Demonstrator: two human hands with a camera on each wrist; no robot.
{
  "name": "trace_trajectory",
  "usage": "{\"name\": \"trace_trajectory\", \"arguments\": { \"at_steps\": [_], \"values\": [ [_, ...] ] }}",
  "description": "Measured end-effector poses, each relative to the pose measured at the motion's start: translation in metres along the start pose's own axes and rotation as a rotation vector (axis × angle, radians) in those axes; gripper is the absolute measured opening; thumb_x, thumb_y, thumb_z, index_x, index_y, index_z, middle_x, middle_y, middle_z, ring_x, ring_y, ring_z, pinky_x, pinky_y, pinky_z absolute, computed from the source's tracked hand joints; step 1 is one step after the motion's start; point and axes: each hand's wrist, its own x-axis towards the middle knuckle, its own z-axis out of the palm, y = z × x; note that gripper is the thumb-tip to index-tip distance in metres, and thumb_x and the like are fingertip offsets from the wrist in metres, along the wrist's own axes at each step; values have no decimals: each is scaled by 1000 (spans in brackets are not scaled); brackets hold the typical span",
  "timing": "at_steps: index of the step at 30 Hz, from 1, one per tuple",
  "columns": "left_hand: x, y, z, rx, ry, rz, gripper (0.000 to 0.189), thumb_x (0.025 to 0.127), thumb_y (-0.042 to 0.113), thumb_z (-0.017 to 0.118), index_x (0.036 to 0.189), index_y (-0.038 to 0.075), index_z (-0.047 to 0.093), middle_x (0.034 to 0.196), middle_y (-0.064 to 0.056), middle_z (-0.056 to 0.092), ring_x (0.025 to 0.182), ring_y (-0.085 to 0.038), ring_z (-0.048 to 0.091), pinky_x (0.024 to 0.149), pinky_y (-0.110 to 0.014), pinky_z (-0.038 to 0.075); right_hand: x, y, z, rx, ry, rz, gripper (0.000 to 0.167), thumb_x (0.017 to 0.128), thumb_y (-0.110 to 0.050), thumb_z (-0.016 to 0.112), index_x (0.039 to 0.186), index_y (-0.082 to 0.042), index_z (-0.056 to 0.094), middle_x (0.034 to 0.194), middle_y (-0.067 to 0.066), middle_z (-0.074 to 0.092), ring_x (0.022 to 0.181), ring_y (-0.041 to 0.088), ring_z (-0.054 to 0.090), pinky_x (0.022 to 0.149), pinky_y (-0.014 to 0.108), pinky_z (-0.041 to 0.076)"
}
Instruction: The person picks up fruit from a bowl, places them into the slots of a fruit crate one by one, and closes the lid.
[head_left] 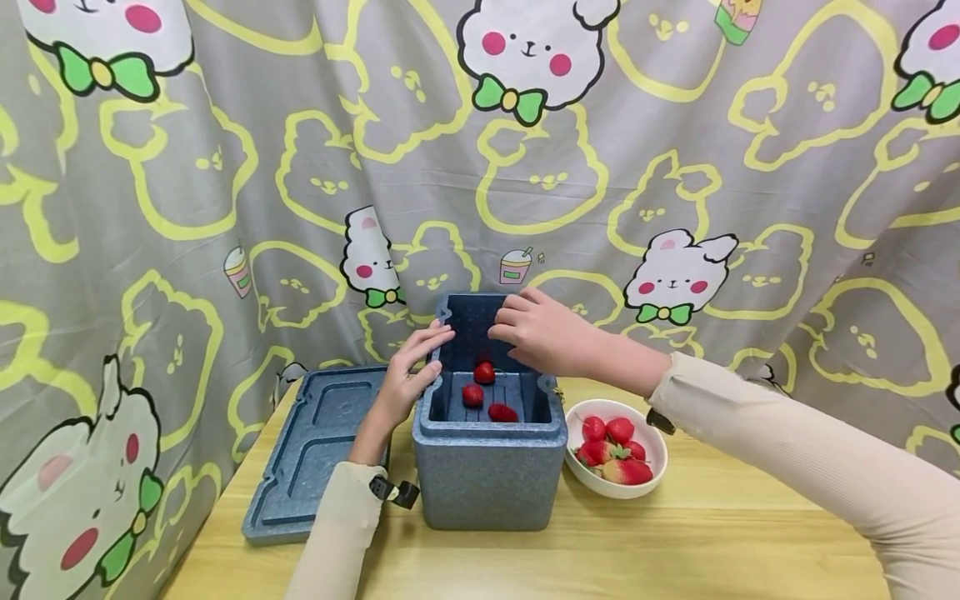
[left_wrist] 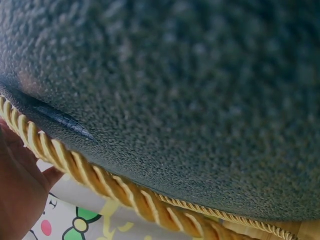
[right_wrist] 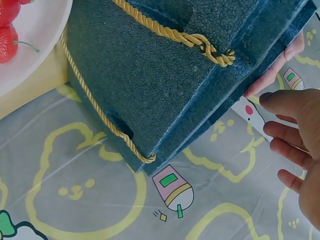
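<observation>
A blue-grey foam box stands uncovered on the table, with three red fruits on its floor. My left hand rests at the box's left rim, fingers stretched along the edge. Over the back right of the box hovers my right hand, its fingers loosely bent. In the right wrist view nothing shows between the thumb and fingers of that hand. Right of the box, a white bowl holds several strawberries and other red fruits.
The box's lid lies on the wooden table to the left of the box. Twisted gold rope runs along the box's outside. Behind the table hangs a grey patterned curtain.
</observation>
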Motion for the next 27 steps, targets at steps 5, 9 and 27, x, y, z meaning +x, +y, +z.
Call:
{"name": "trace_trajectory", "arguments": {
  "at_steps": [5, 9, 27],
  "values": [
    [1, -1, 0, 5, 3, 6, 46, 94, 6, 52, 139, 0, 61, 149, -16, 55, 153, -33, 34, 122, -63, 24, -2, 1, -1, 1, 14, -7, 35, 83, -21, 85, 114, -11, 72, 108, 5, 72, 106, 26, 61, 93, 42, 48],
    [1, -1, 1, -3, 6, 14, 47, 93, 3, 52, 139, 2, 62, 148, -16, 55, 152, -33, 34, 123, -61, 24, -3, 2, 0, 0, 8, -9, 34, 83, -22, 84, 114, -11, 73, 107, 5, 73, 105, 26, 61, 94, 42, 48],
    [0, -2, 1, -8, 5, 21, 46, 95, 9, 52, 138, 0, 61, 148, -17, 55, 152, -35, 34, 123, -62, 23, -34, 11, 6, 37, 35, 60, 34, 80, -22, 86, 110, -9, 75, 104, 6, 73, 102, 27, 61, 96, 45, 50]
  ]
}}
